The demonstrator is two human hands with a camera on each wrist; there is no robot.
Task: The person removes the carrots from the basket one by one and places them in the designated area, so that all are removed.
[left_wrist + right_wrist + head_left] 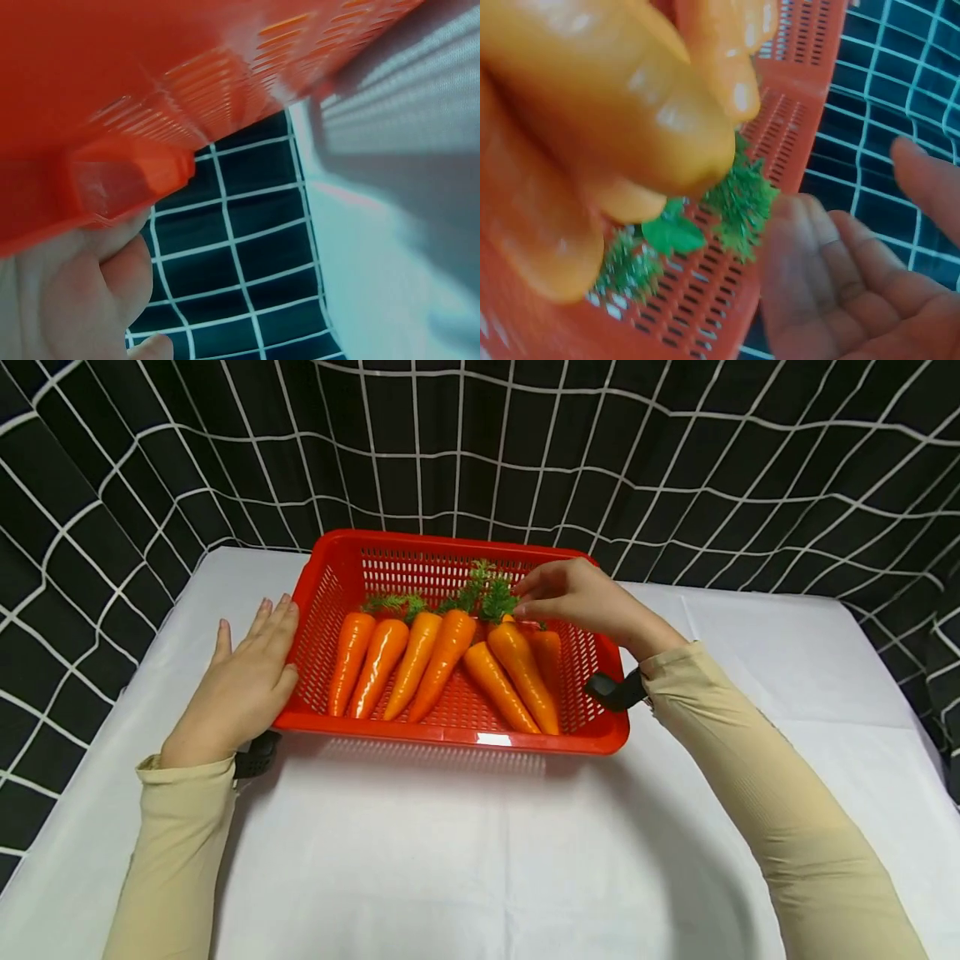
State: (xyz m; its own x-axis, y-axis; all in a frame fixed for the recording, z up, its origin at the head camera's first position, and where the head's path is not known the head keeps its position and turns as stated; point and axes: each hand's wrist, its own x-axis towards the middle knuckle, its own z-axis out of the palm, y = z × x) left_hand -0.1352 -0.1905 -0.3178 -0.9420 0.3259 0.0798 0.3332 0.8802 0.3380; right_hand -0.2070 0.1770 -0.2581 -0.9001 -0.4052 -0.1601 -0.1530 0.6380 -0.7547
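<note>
A red plastic basket with slotted walls holds several orange carrots with leafy green tops. My left hand lies with straight fingers along the basket's left rim. The left wrist view has its fingers beside the red wall. Over the far right part of the basket is my right hand, its fingertips right by the greens of a carrot lying on others. In the right wrist view the right thumb stands apart from the fingers, nothing between them, near the green leaves.
The basket sits on a table with a white cloth. A black curtain with a white grid hangs behind and at both sides. Dark wrist-worn devices show at both cuffs, the right one overlapping the basket's right end.
</note>
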